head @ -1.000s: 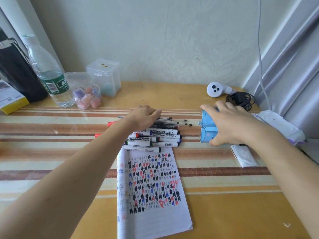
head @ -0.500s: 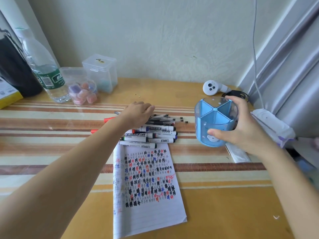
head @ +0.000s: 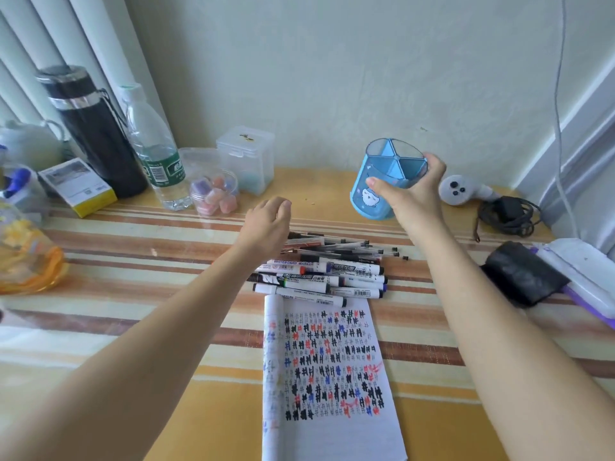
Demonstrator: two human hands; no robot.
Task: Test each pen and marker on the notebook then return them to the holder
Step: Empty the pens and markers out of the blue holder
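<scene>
Blue round plastic pen holder (head: 392, 161) held tilted above striped table (head: 133, 261), right hand (head: 412, 194) grip curled around it, left hand (head: 266, 224) loosely curled, empty, over pile of white markers and thin pens (head: 332, 271), scribbled notebook (head: 329, 361) touching pile

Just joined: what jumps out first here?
The right hand holds a blue plastic divided pen holder aloft, tilted. By the left hand lies a heap of pens and white markers, at the top of a white notebook page full of black, red and blue marks.

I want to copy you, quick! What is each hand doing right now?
Left hand: open, fingers loosely curled, holding nothing.
Right hand: closed around the blue pen holder.
</scene>
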